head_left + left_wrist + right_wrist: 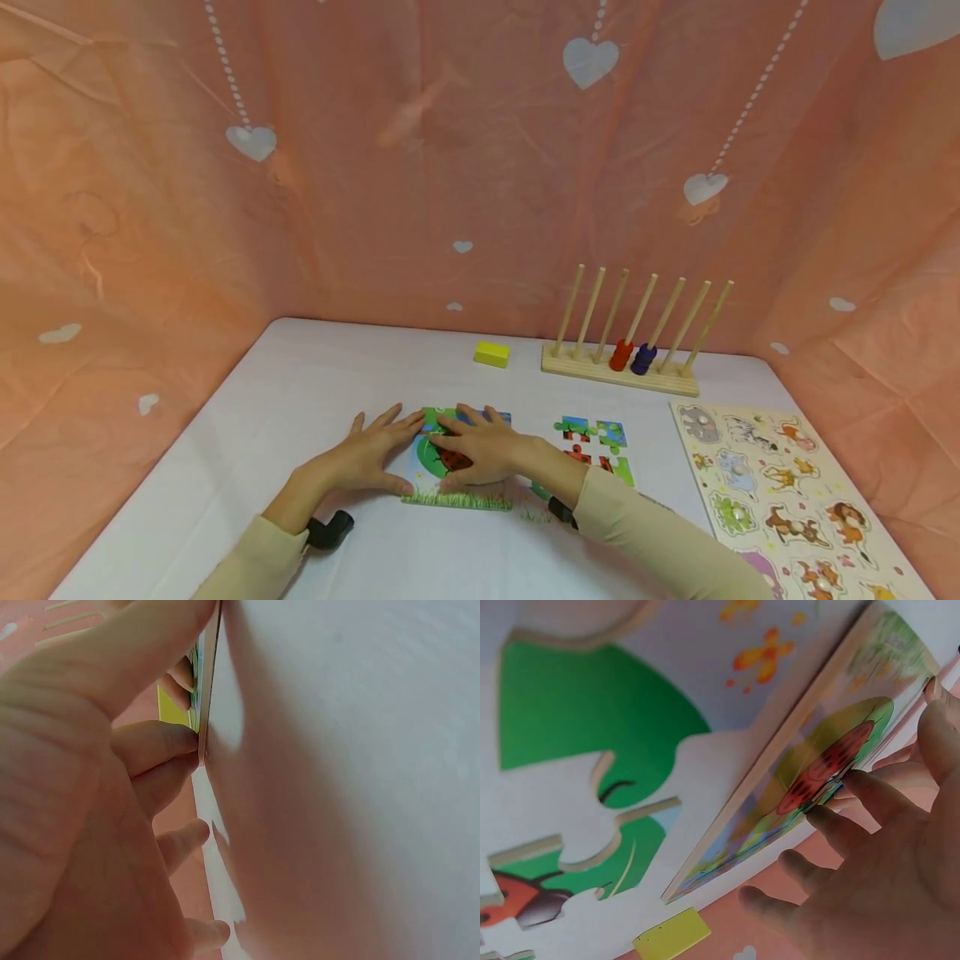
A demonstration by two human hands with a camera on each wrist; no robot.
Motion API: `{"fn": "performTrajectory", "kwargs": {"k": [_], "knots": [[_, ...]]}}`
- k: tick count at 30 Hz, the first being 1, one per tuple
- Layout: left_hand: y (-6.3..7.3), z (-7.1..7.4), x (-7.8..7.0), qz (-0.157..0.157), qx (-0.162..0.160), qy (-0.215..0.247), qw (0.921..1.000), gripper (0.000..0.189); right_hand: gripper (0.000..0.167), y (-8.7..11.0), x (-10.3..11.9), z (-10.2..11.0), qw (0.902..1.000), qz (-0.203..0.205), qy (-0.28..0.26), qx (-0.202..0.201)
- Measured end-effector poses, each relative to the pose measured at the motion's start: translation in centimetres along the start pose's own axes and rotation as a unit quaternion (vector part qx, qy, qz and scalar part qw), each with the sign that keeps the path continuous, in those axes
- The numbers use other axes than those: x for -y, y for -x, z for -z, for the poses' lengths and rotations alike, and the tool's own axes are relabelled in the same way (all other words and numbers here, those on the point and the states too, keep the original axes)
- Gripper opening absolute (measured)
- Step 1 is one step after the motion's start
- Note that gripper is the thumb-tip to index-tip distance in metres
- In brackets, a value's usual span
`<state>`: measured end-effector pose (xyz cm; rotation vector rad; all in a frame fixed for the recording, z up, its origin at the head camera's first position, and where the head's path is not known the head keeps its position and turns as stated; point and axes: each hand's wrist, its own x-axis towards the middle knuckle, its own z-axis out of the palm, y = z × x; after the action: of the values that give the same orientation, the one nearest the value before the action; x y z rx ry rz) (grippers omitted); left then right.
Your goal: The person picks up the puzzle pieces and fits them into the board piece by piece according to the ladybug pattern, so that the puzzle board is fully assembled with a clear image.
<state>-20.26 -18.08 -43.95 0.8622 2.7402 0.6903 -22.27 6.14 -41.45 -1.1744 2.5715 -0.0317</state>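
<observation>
A square picture board (474, 501) with a ladybug on a green leaf lies on the white table, its lower edge printed with grass. My left hand (367, 457) is at the board's left side, fingers spread; in the left wrist view, thumb and index fingertip touch the board's thin edge (213, 667). Over the middle of the picture, my right hand (483, 450) rests with extended fingers, partly covering the ladybug (825, 769). Loose jigsaw pieces (576, 427) of a similar picture lie to the right, some hidden behind the right forearm.
A yellow block (492, 354) stands behind the board. Further right is a wooden peg rack (618, 377) with red beads (622, 356) and dark blue beads (643, 359). An animal peg puzzle (780, 475) lies at the table's right side. Pink cloth (450, 167) hangs around the table.
</observation>
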Motion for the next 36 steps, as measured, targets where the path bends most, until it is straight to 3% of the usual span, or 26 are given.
{"fn": "performTrajectory", "kwargs": {"k": [14,21,25,30,33,36], "knots": [[0.1,0.0,0.0,0.001,0.001,0.007,1.0000,0.099,0.077,-0.1,0.0,-0.2,0.9998,-0.002,-0.022,0.004],[0.1,-0.1,0.0,0.006,0.000,0.008,0.9999,0.099,0.075,0.3,-0.5,0.3,0.9977,0.010,-0.066,-0.012],[0.0,-0.1,-0.2,0.006,0.000,0.006,1.0000,0.099,0.066,1.3,-2.2,1.0,0.9949,0.003,-0.090,-0.046],[-0.1,0.0,-0.3,0.008,-0.002,0.004,1.0000,0.099,0.051,3.8,-6.0,1.9,0.9887,-0.026,-0.103,-0.105],[0.0,0.0,-0.2,0.012,-0.003,0.004,0.9999,0.098,0.042,5.6,-8.2,2.3,0.9863,-0.060,-0.106,-0.111],[0.0,0.0,-0.2,0.013,-0.003,0.003,0.9999,0.098,0.038,7.2,-10.1,2.4,0.9851,-0.088,-0.115,-0.093]]}}
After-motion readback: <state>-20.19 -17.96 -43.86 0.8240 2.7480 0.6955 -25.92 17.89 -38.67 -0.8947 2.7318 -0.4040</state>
